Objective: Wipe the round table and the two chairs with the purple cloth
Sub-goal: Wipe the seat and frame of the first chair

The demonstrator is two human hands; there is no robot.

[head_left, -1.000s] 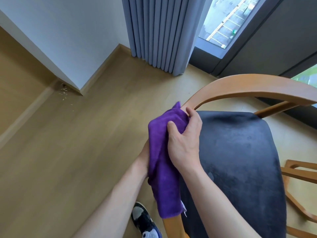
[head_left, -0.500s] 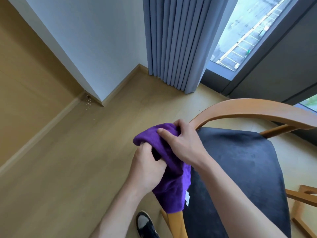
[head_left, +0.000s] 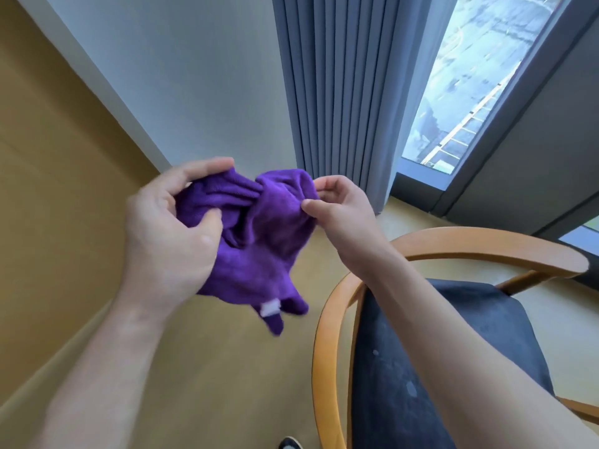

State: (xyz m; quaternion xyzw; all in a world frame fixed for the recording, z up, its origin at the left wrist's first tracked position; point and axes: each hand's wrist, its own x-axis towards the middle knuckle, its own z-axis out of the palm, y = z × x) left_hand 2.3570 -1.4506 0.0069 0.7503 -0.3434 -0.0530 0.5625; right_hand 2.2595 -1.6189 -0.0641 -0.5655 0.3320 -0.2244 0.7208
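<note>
Above the chair (head_left: 431, 367), I've lifted the cloth (head_left: 256, 241) off its arm; left hand (head_left: 168, 228) and right hand (head_left: 337, 209) grip it, refolding before more wiping.

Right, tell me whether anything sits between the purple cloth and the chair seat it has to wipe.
Nothing visible does. Both hands, left hand and right hand, hold the purple cloth in the air, left of the chair. Only the right forearm crosses above the dark seat.
</note>
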